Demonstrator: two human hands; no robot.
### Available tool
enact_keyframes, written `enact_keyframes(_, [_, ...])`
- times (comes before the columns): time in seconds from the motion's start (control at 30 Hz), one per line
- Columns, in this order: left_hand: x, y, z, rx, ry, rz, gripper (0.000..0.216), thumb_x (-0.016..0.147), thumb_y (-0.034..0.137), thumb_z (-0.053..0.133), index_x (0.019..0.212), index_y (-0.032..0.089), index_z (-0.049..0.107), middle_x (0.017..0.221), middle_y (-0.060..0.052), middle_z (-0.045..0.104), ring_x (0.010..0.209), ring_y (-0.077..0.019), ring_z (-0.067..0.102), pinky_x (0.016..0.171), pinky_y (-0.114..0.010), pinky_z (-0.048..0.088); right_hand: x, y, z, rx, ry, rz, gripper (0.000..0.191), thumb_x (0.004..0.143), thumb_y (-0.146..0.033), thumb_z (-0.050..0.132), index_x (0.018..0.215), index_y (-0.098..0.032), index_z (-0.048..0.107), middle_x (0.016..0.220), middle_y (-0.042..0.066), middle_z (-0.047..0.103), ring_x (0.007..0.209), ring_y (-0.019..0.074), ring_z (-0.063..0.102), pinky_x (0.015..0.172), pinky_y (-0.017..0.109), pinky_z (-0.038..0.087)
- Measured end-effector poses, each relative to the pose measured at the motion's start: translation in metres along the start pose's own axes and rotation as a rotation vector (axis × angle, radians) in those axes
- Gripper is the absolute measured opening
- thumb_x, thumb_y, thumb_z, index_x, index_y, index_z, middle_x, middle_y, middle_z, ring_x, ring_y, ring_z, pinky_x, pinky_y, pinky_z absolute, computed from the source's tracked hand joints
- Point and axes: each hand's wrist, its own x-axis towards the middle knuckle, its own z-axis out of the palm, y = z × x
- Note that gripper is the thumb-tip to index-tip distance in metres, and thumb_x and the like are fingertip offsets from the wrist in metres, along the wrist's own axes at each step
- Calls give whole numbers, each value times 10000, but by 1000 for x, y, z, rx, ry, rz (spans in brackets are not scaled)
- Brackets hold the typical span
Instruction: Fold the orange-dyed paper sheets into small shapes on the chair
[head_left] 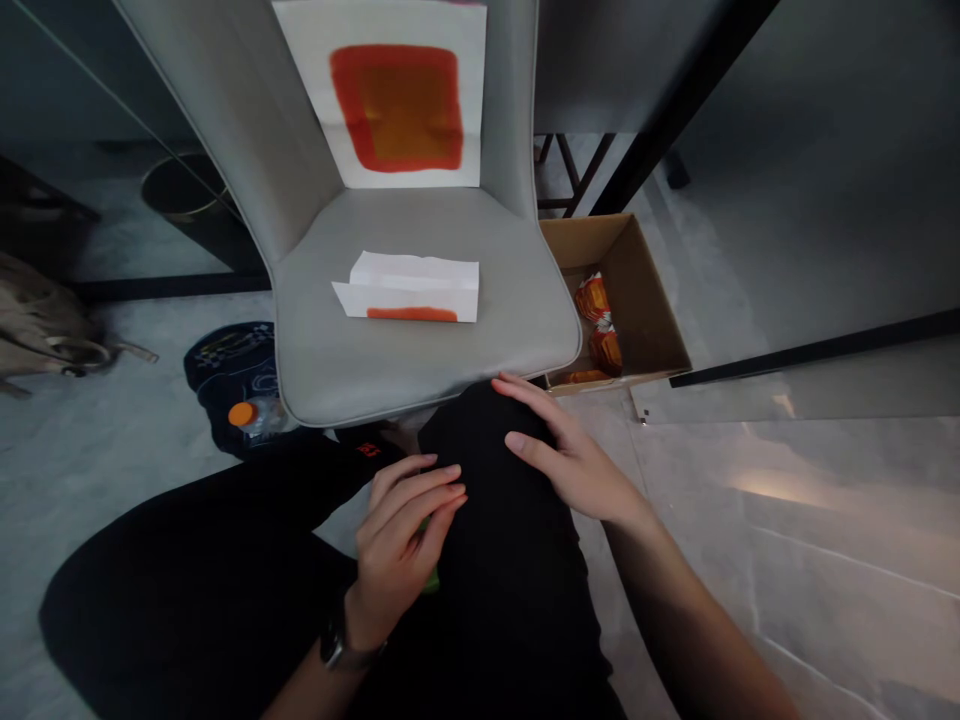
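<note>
We found the folded paper (427, 302) on the seat of the grey chair (405, 375). It was white, with a red-orange strip along the lower edge of its front face; a second white fold rose behind that face. Grey seat surface showed between it and both side rims, and between it and the front edge. Behind it, with a gap, a white sheet (397, 105) bearing a red-orange square leaned on the backrest. The folded paper's long axis ran left to right, roughly along the seat's front edge, its left end tapering to a point.

We noted the right hand (574, 455) on the black trouser leg (510, 570), thumb apart from the fingers. The left hand (397, 540) was beside it, fingers curled and close together; we could not tell whether they held anything.
</note>
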Motion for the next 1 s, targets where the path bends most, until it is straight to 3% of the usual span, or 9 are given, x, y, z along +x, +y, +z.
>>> enact_keyframes(0.13, [0,0,0,-7,-7,0,266,874,-14,743,1053,182,732,1071,-43,772,1125,-246,677,961,-459,584,-4,-8,11,-113,85,31,651,909,-498,735,1507,-432,485,1645,-2,399,1546,292,322,1282,573,253])
enact_keyframes(0.43, [1,-1,1,-11,-8,-1,284,863,-21,750,1058,185,733,1076,-43,773,1119,-249,681,945,-463,596,0,7,-23,76,-138,12,600,948,-420,702,1506,-480,490,1660,-65,378,1576,277,258,1303,585,174])
enact_keyframes(0.7, [-3,-3,0,-8,1,0,283,860,-24,745,1051,183,731,1074,-47,772,1121,-251,683,958,-476,592,0,-6,4,-43,73,31,673,843,-464,810,1459,-428,542,1604,6,460,1526,290,366,1278,569,275])
enact_keyframes(0.9, [-2,-2,1,-9,1,-16,273,875,4,746,1054,211,730,1071,-31,774,1119,-248,684,954,-473,594,1,3,-30,77,-203,22,725,853,-440,804,1508,-440,492,1672,-23,359,1570,291,274,1294,565,224])
enact_keyframes(1.0, [-2,-3,2,-6,4,-15,272,881,16,741,1062,219,730,1072,-30,777,1109,-248,693,942,-471,600,0,0,-24,72,-154,46,715,844,-442,814,1490,-429,508,1652,-14,395,1556,280,310,1295,552,238])
